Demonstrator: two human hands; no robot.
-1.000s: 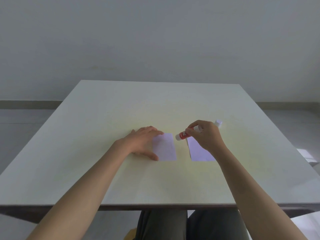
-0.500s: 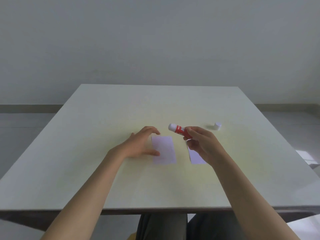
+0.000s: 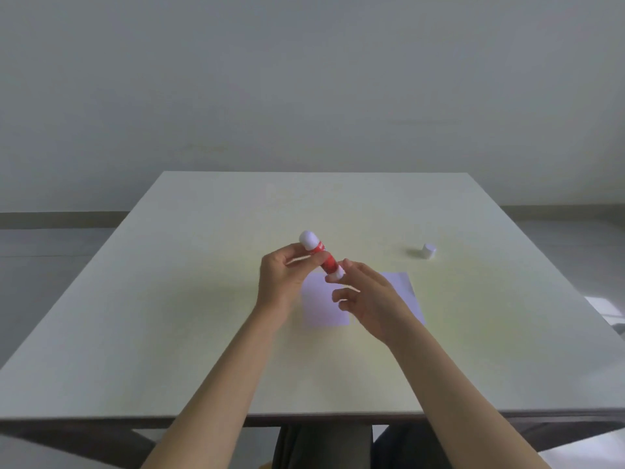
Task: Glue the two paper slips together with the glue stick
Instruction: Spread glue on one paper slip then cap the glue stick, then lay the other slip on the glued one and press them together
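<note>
Both hands [image 3: 282,282] [image 3: 368,299] — apparently — on glue stick [image 3: 323,257]

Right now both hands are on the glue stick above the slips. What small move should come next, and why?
Probably twist the white base with the right hand while the left hand holds the red glue stick steady. The cap lies apart on the table, both paper slips lie unjoined, and the right fingertips pinch the lower end.
</note>
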